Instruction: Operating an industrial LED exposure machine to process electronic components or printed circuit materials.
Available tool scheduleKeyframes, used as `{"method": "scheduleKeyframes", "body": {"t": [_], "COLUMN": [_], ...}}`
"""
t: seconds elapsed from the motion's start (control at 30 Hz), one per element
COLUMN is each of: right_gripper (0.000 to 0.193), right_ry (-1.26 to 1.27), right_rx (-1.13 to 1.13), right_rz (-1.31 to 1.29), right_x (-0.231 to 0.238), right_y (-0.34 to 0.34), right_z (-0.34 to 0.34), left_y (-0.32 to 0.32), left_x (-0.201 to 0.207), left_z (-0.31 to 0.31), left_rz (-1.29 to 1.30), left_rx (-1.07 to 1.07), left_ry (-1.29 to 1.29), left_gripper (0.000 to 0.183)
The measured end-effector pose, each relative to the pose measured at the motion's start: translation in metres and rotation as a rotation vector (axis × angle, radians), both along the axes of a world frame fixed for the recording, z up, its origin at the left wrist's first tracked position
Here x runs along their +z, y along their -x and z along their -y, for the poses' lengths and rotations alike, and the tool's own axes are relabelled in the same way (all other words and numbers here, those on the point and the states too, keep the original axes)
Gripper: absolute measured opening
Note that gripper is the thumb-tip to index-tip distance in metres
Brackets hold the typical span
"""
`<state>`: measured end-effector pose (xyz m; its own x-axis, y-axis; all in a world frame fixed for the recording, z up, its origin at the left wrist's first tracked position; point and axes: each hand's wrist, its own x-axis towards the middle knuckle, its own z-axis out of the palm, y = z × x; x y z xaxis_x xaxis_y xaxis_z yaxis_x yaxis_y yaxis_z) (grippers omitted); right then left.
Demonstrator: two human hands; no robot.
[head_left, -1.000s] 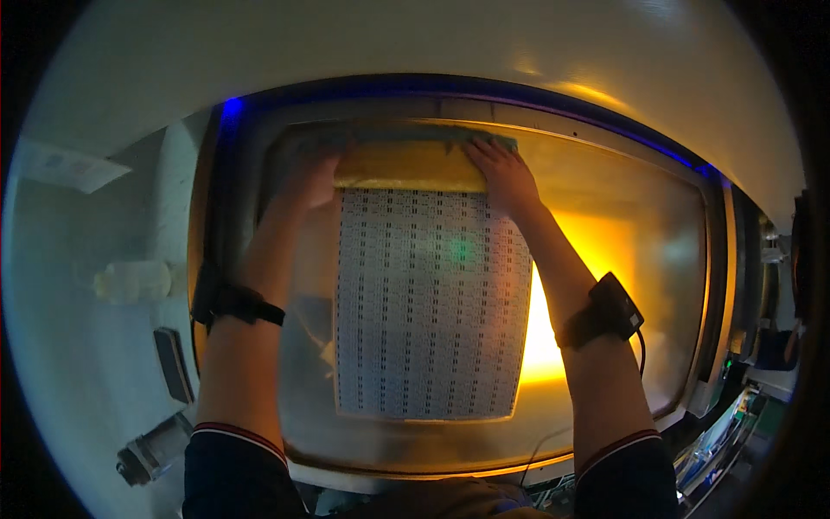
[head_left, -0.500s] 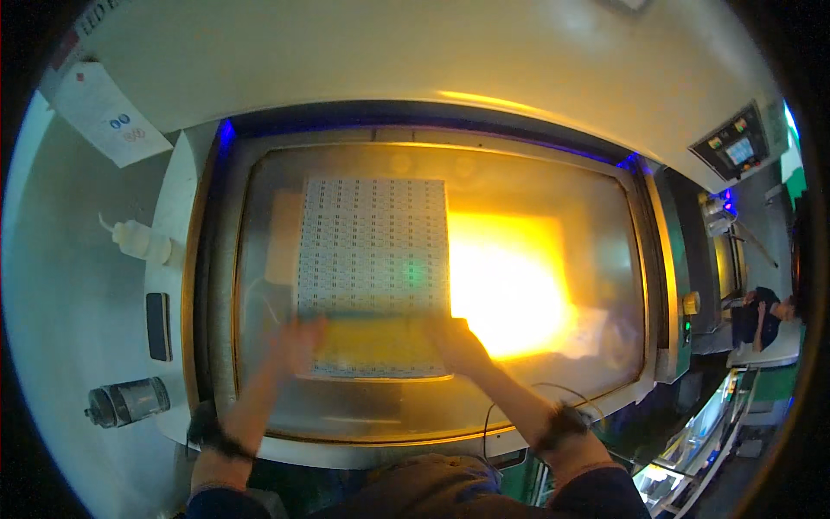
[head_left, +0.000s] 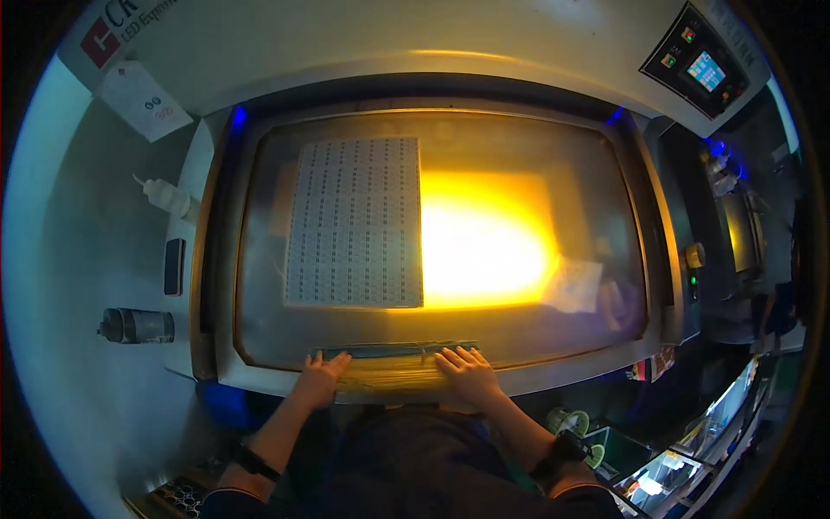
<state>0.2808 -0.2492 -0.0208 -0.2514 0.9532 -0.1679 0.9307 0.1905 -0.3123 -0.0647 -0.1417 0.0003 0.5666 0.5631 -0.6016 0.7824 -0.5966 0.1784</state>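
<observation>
A long, wide squeegee (head_left: 389, 374), yellowish with a blue-green far edge, lies crosswise at the near rim of the exposure bed. On its left end is my left hand (head_left: 322, 379), fingers over the top. My right hand (head_left: 468, 375) grips the right end, its fingers spread over the upper face. The thumbs' hold is partly hidden. Beyond the squeegee, a grey sheet (head_left: 354, 225) with rows of small dark marks rests on the bed's left half. It appears to lie under a clear film.
Bright yellow light glows on the bed (head_left: 596, 337) right of the sheet. A phone (head_left: 175, 266), a white squeeze bottle (head_left: 166, 196) and a dark bottle (head_left: 138, 326) stand or lie at the left ledge. A control panel (head_left: 699, 65) is at upper right.
Both hands and the squeegee have come toward me, from over the sheet's near part to the bed's front rim. The view has shifted, and the sheet is now uncovered.
</observation>
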Motion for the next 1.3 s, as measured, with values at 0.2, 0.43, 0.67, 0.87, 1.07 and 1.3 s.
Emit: {"method": "scheduleKeyframes", "body": {"t": [0.2, 0.43, 0.67, 0.87, 1.07, 1.3], "right_gripper": [0.054, 0.067, 0.064, 0.072, 0.066, 0.056], "right_ry": [-0.149, -0.190, -0.310, -0.382, -0.310, 0.009], "right_rx": [-0.010, -0.104, -0.156, -0.132, -0.091, 0.107], "right_rz": [0.025, 0.141, 0.190, 0.208, 0.100, 0.000], "right_x": [-0.005, -0.047, -0.059, -0.069, -0.063, -0.004], "right_y": [-0.054, -0.138, -0.183, -0.174, -0.121, -0.030], "right_z": [-0.123, -0.381, -0.558, -0.519, -0.336, -0.027], "left_y": [-0.063, -0.161, -0.199, -0.197, -0.140, -0.034], "left_x": [-0.003, -0.029, -0.074, -0.050, -0.016, -0.003], "left_z": [-0.129, -0.390, -0.565, -0.514, -0.353, -0.059], "left_rz": [0.194, 0.206, 0.262, 0.223, 0.264, 0.132], "left_rx": [0.107, 0.121, 0.149, 0.068, 0.072, -0.080], "left_ry": [-0.111, -0.306, -0.435, -0.547, -0.297, 0.001], "left_gripper": [0.081, 0.067, 0.073, 0.073, 0.057, 0.072]}}
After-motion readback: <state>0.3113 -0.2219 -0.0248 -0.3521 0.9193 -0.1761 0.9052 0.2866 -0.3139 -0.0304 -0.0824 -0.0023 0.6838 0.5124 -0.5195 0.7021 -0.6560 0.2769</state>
